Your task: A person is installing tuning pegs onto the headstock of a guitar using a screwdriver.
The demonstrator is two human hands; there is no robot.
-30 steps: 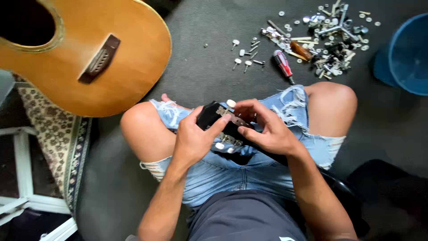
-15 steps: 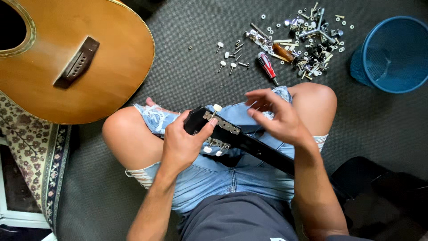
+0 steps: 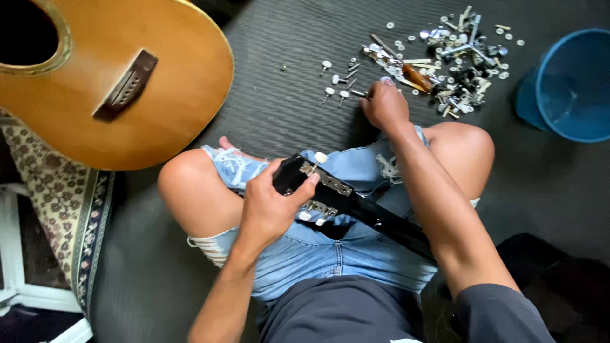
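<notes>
Resting across the person's lap, the black guitar neck (image 3: 375, 213) runs on a slant, its headstock (image 3: 305, 181) up and to the left, its long shaft trailing down to the right under the right forearm. The left hand (image 3: 270, 209) is closed around the headstock, thumb lying over the metal tuner plate (image 3: 327, 180) on its upper edge, with white tuner knobs showing just above and below the grip. The right hand (image 3: 384, 105) is well apart from the neck, stretched forward past the knee to the dark floor mat, fingers curled down at the near edge of the scattered tuning pegs (image 3: 340, 79); whether they have closed on anything cannot be told. A brown-handled screwdriver (image 3: 416, 76) lies just beyond that hand, in the pile of metal hardware (image 3: 460, 51). The left hand is therefore the nearer to the headstock, and the loose parts lie ahead and to the right.
</notes>
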